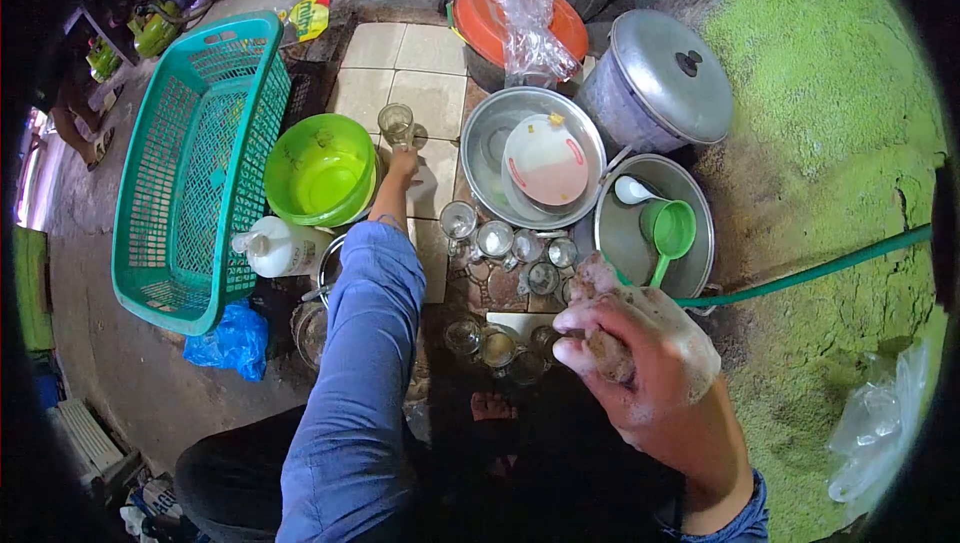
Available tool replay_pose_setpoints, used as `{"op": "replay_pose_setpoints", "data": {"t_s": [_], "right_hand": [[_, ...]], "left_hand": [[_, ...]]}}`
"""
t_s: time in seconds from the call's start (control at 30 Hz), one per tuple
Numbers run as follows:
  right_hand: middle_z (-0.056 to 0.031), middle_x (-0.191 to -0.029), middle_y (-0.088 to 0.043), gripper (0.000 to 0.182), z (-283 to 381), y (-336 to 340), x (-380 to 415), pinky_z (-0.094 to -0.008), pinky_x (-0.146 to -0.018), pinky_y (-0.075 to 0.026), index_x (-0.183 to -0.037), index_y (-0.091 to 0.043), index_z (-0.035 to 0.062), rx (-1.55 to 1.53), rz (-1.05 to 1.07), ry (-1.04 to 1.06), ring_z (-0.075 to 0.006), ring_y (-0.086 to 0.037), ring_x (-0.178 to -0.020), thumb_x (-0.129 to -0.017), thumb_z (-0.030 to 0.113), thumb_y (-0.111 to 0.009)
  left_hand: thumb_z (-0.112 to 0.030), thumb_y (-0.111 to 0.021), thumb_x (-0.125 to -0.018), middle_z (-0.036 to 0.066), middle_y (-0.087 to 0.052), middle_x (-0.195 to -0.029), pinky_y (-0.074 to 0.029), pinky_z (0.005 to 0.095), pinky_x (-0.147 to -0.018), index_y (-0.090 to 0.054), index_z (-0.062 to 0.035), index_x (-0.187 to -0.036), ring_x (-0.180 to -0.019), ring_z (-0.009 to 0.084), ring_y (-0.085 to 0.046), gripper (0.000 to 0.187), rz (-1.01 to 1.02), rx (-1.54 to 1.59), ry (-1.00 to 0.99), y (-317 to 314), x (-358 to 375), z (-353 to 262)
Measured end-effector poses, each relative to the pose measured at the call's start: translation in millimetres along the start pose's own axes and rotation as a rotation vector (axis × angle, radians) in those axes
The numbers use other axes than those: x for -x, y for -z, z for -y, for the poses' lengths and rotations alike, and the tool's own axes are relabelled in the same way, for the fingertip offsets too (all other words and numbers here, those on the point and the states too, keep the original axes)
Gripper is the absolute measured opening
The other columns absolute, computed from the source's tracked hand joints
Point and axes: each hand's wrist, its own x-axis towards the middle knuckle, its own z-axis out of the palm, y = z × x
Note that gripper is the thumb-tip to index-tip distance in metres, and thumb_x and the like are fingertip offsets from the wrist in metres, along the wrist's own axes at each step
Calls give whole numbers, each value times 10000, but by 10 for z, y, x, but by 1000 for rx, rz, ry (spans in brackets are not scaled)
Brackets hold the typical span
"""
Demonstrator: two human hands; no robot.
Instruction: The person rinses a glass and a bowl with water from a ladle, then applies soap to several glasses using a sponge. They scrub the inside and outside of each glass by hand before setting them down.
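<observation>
My left hand [403, 165] reaches out over the pale tiles, closed at the near side of a clear glass mug [396, 121]. Foam covers my right hand [655, 348], whose fingers are wrapped round a soapy sponge [607, 355]. Several more glass mugs [495, 239] stand between my arms, in front of a metal basin [475, 168]. In that basin lies a whitish plate or lid [545, 165] with red marks. A metal pot [705, 198] beyond my right hand holds a green dipper [672, 228] and a white spoon or ladle [630, 190].
Left of my forearm are a lime-green basin [285, 175], a white bottle [280, 248] and a large teal basket [235, 273]. A lidded metal pot [665, 73] and an orange-lidded bucket [480, 18] stand at the back. A green hose [820, 271] runs in from the right.
</observation>
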Motion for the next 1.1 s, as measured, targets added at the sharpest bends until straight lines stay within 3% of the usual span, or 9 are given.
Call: {"op": "replay_pose_setpoints", "data": {"t_s": [0.1, 0.37, 0.53, 0.73, 0.83, 0.9, 0.93, 1.0, 1.1], "right_hand": [[-132, -909, -636, 140, 21, 25, 34, -379, -743, -475, -893, -623, 67, 23, 3, 26, -325, -605, -848, -785, 146, -665], [-123, -847, -619, 225, 51, 18, 216, -400, -673, -470, -937, -570, 65, 67, 75, 115, -324, -595, -783, -767, 167, -678], [-187, -914, -615, 359, -108, -67, 489, -417, -746, -479, -1072, -551, 26, 163, -286, 427, -357, -595, -858, -754, 130, -680], [-141, -1040, -615, 398, 7, -7, 570, -457, -822, -454, -1171, -512, 87, 158, -16, 144, -350, -577, -964, -827, 273, -585], [-148, -1070, -607, 414, -17, -139, 552, -447, -851, -443, -1192, -513, 114, 181, -1, 132, -331, -574, -993, -835, 318, -567], [-148, -1075, -606, 413, 16, -167, 526, -443, -856, -443, -1193, -515, 122, 199, 23, 130, -327, -572, -1005, -834, 319, -570], [-148, -1081, -605, 413, 43, -153, 536, -439, -861, -443, -1195, -516, 129, 213, 56, 101, -323, -570, -1017, -833, 319, -573], [-146, -1096, -602, 412, 107, -115, 555, -437, -863, -443, -1198, -516, 138, 200, 59, 84, -326, -566, -1032, -839, 332, -566], [-141, -1105, -601, 410, 120, -150, 543, -436, -867, -443, -1198, -518, 138, 262, 44, 86, -330, -567, -1031, -849, 350, -545]], "left_hand": [[-262, -480, -863, 53, -564, -776, -442, 359, -563, -569, -81, -934, -682, 163, -550, 214, 5, -127, -60, -23, 22, 139], [-281, -449, -900, -10, -531, -760, -361, 337, -516, -535, -182, -901, -664, 139, -462, 131, 253, 240, 60, 388, 385, 189], [-339, -399, -966, 21, -548, -873, -413, 288, -732, -522, -146, -995, -778, 135, -500, 230, 221, 230, 27, 391, 937, 141], [-368, -460, -921, 174, -616, -1013, -412, 382, -866, -634, -62, -966, -959, 265, -577, 355, 24, -379, -203, 650, 1476, -38], [-351, -502, -886, 85, -634, -885, -441, 346, -747, -659, -81, -925, -839, 174, -571, 315, -95, -644, -301, 876, 2080, -364], [-379, -570, -836, 127, -658, -824, -467, 334, -723, -677, -58, -958, -738, 206, -619, 359, -579, -719, -1068, 1005, 2262, -267], [-379, -570, -836, 127, -658, -824, -467, 334, -723, -677, -58, -958, -738, 206, -619, 359, -591, -712, -1072, 1070, 2486, -347], [-412, -620, -791, 150, -662, -784, -485, 339, -713, -678, -33, -952, -706, 265, -630, 416, -17, -267, -576, 1230, 3116, -678], [-425, -631, -775, 156, -661, -761, -485, 351, -688, -683, -28, -895, -694, 280, -626, 418, 6, -634, -360, 1502, 3396, -747]]}}
